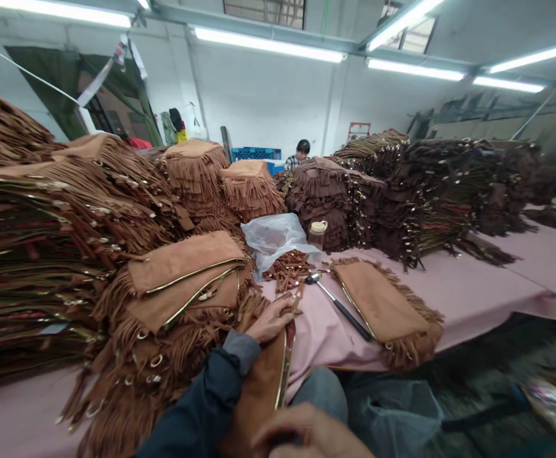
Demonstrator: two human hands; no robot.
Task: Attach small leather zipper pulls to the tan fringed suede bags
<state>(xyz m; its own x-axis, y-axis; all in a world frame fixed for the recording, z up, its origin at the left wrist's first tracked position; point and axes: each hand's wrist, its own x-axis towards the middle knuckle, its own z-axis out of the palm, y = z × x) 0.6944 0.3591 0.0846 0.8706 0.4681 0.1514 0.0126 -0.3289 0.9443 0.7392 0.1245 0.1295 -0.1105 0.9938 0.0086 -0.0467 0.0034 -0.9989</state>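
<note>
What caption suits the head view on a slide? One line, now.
Left hand at a gold-edged brown piece, right hand close by, hammer on pink cloth, fringed stacks behind.

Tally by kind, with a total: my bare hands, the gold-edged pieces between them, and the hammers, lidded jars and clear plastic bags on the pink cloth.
Left hand and right hand: 2
Gold-edged brown piece: 1
Hammer: 1
Lidded jar: 1
Clear plastic bag: 1
Total: 6
</note>
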